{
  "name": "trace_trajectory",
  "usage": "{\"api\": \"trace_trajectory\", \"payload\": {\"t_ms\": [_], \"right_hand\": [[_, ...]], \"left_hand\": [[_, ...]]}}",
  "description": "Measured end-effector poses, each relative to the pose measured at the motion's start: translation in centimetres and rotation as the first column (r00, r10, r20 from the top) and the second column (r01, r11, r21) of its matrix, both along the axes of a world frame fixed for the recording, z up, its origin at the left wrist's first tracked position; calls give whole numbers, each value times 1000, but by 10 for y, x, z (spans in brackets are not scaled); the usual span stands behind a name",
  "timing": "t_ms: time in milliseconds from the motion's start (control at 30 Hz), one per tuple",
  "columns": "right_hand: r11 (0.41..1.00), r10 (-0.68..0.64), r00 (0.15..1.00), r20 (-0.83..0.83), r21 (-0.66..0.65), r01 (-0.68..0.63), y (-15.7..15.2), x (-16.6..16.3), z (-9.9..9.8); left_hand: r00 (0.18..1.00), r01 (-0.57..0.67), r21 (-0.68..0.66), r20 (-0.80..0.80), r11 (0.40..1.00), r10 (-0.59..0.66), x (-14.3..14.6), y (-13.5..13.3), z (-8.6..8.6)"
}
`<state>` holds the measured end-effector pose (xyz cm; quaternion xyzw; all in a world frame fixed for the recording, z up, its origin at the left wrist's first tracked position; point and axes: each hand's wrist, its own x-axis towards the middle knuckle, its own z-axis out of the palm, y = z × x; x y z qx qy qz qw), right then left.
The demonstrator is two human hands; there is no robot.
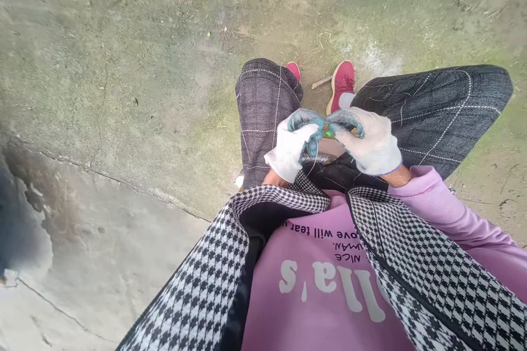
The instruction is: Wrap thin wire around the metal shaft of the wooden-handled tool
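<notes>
I am seated, looking down at my lap. Both hands wear white work gloves with grey-blue coated fingers. My left hand (294, 142) and my right hand (364, 137) meet over my knees, fingertips pinched together on a small bright green thing (328, 134) between them. Under the left hand a thin grey metal rod or wire bundle (315, 158) lies across my lap; the left fingers curl close to it. Most of the green thing is hidden by the fingertips.
My legs in dark checked trousers (263, 109) spread left and right, with red shoes (342, 79) on the dirt-stained concrete ground. A short stick or tool (321, 82) lies between the shoes. A cracked concrete edge (123, 184) runs at the left.
</notes>
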<state>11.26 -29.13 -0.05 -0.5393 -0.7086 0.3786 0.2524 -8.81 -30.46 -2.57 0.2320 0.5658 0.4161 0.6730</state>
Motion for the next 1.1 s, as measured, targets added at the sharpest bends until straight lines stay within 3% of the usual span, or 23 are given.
{"api": "trace_trajectory", "payload": {"t_ms": [133,233,300,333,367,433,500,567,633,733,933,1100], "right_hand": [[963,-50,995,-87,-268,25,11,1,-1],[817,-71,937,-342,-558,-142,21,5,-4],[709,-175,866,-468,-670,-219,24,7,-6],[685,-220,843,-491,-693,-225,24,9,-6],[688,-235,837,-495,-693,-217,23,10,-6],[767,-165,876,-454,-617,-176,21,11,-3],[881,-36,950,-311,-458,-117,17,11,1],[959,61,991,-118,-270,-91,13,12,2],[985,134,990,39,-115,-129,10,13,-1],[971,227,958,174,30,-235,9,16,-6],[957,273,942,194,42,-286,10,19,-5],[986,109,994,-24,-121,-112,10,10,2]], "left_hand": [[987,59,100,-157,993,-43,-2,-6,3],[940,154,242,-336,958,-66,-1,-10,8],[916,206,311,-394,928,-72,0,-11,10],[915,214,322,-396,922,-74,0,-10,10],[919,212,313,-385,926,-80,1,-10,10],[939,179,241,-332,954,-92,1,-7,9],[964,137,137,-248,981,-100,1,-4,8],[983,101,51,-158,994,-92,0,-1,9],[992,81,1,-94,997,-80,0,1,12],[995,76,-31,-59,997,-78,0,2,18],[996,66,-5,-59,998,-67,1,1,18],[992,74,61,-106,995,-68,1,-1,9]]}}
